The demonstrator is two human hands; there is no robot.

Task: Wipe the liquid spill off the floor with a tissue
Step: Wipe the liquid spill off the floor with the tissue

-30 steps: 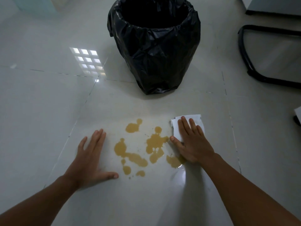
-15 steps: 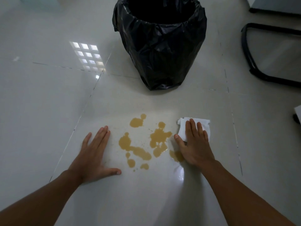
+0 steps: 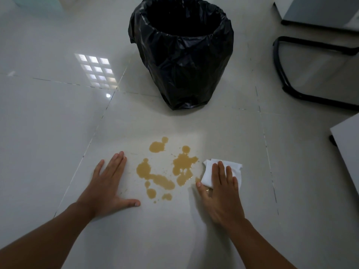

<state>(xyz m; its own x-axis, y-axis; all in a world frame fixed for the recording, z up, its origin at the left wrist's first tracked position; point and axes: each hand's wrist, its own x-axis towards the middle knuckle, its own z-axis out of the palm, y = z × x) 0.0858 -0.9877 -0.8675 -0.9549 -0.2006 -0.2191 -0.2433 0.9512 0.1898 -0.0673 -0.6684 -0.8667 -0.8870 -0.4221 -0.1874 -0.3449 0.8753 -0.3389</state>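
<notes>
A brownish-yellow liquid spill [image 3: 165, 169] lies in several blotches on the pale glossy floor tile [image 3: 174, 239]. My right hand [image 3: 221, 193] presses flat on a folded white tissue [image 3: 208, 172] just right of the spill; the tissue's left edge touches a small blotch. My left hand [image 3: 107, 184] rests flat on the floor left of the spill, fingers spread, holding nothing.
A bin lined with a black bag [image 3: 182, 53] stands on the floor right behind the spill. A black tubular chair base [image 3: 285, 78] sits at the right. Grey furniture corners [image 3: 347, 150] show at the right edge and top right.
My right hand has slid the tissue over the blotch under its palm, which is now gone. The view has shifted slightly back. My left hand has stayed in place.
</notes>
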